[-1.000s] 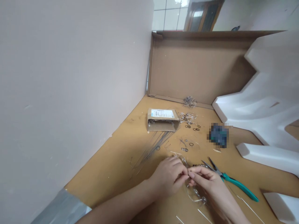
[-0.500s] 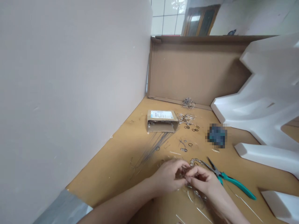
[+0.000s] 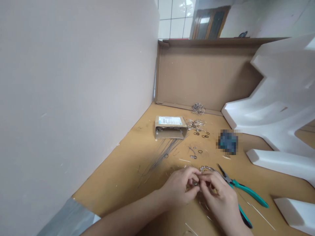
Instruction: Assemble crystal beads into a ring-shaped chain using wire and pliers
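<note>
My left hand (image 3: 180,187) is closed in a pinch around a small shiny metal piece (image 3: 195,183), mostly covered by fingers. My right hand (image 3: 219,193) meets it fingertip to fingertip, its thumb and forefinger pinched at the same spot. Just beyond the fingers lies a chain of clear beads (image 3: 204,168), partly hidden behind the right hand. Pliers with teal handles (image 3: 251,193) rest with jaws apart beside the right hand, one handle passing partly behind it. Thin wire pieces (image 3: 262,215) lie around both hands.
A small open cardboard box (image 3: 170,126) stands farther back, with a bundle of thin wires (image 3: 161,155) before it. Beaded wire pieces (image 3: 195,124) and dark rings (image 3: 205,136) lie to its right. White foam (image 3: 278,164) borders the right; a pale wall (image 3: 73,98) the left.
Both hands have shifted slightly, still fingertip to fingertip, and the right hand has turned. More of the pliers' lower handle shows; less of the wire and beads beneath the hands is visible.
</note>
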`<state>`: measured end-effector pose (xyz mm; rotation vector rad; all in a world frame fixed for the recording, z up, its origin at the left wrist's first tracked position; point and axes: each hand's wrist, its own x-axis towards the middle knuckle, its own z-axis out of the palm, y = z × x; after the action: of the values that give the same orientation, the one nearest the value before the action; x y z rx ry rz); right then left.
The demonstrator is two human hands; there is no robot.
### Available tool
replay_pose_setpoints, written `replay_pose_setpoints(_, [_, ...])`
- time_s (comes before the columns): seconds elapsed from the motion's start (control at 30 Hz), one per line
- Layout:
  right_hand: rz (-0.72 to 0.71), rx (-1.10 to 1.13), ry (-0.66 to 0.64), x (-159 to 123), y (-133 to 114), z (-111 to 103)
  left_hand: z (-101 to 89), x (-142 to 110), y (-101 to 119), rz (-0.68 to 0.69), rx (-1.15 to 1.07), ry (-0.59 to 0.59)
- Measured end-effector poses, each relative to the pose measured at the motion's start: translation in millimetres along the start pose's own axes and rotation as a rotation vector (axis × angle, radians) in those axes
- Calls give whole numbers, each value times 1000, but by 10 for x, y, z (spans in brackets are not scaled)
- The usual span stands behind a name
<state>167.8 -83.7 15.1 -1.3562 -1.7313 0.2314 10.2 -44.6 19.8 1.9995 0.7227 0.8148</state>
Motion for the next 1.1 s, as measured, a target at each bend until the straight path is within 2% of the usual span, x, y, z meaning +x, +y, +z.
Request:
replay_pose_setpoints(0.07, [-156, -78, 30, -23, 33, 7, -1, 6, -16, -33, -58, 17])
replay_pose_setpoints(0.17, [-251, -124, 49, -47, 65, 14, -2, 33, -53, -141, -130, 54])
replay_pose_setpoints(0.27, [-262, -143, 44, -55, 66, 20, -9, 59, -74, -182, -173, 76])
replay_pose_setpoints(0.47, [-237, -124, 85, -34, 25, 31, -65, 61, -55, -137, -138, 51])
replay_pose_setpoints(0.7, [-133, -74, 47, -21, -13, -2, -108, 63, -84, -109, -79, 58])
replay_pose_setpoints(0.83, [-148, -77, 38, -30, 15, 16, -138, 65, -71, -18, -11, 29])
replay_pose_setpoints(0.93, [-118, -36, 13, -25, 26, 38, -135, 64, -62, 26, 108, 51])
replay_pose_setpoints(1.0, [-41, 26, -22, -10, 50, 26, -147, 66, -89, 21, 223, 88])
replay_pose_setpoints(1.1, [174, 143, -115, 20, 128, -53, -230, 87, -197, -43, 424, 150])
